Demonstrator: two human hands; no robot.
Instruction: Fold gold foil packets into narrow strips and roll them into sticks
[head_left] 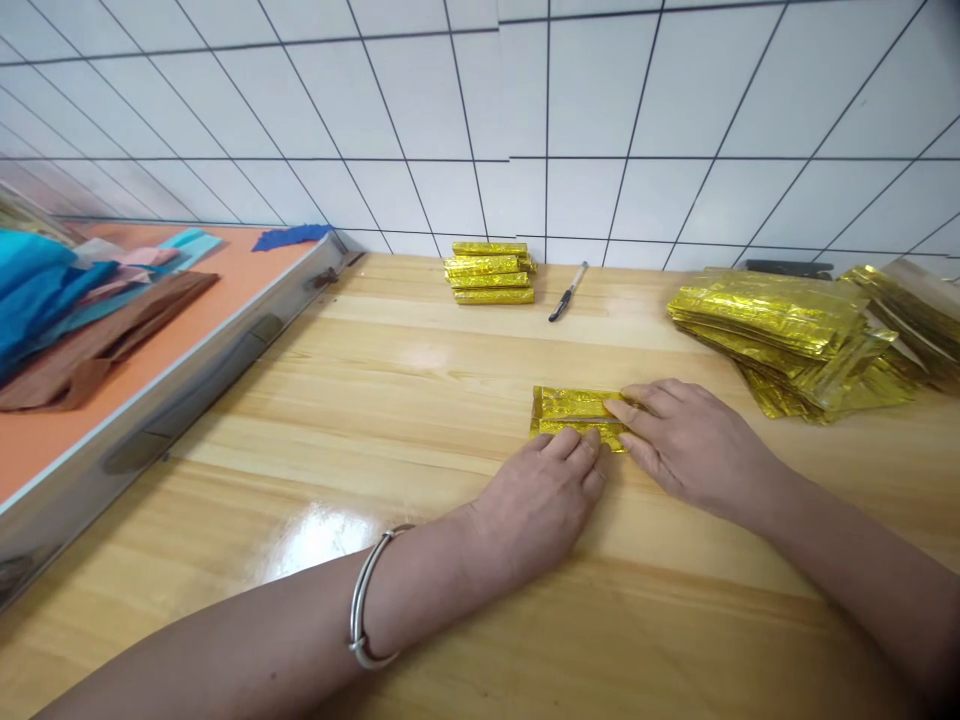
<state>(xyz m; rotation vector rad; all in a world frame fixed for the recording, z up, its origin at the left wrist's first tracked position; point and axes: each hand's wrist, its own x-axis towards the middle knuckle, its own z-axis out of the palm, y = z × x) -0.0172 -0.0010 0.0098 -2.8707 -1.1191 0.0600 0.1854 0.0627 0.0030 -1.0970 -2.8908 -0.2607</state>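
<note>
A folded sheet of gold foil paper (574,402) lies on the wooden table, its two long edges turned in so that they nearly meet along a seam. My left hand (551,490) is closed, its curled fingers pressed together on the near edge of the foil. My right hand (686,445) grips the right end, thumb below and fingertips on top, close to the seam. The fingers cover part of the foil's right side and near edge. A silver bangle (367,600) circles my left wrist.
Several rolled gold foil pieces (491,275) lie stacked by the tiled wall (600,110). A pen (568,292) rests to their right. A loose pile of gold foil sheets (772,315) spreads at the far right. On the left, an orange raised surface (247,285) holds blue and brown crepe-like sheets (112,335).
</note>
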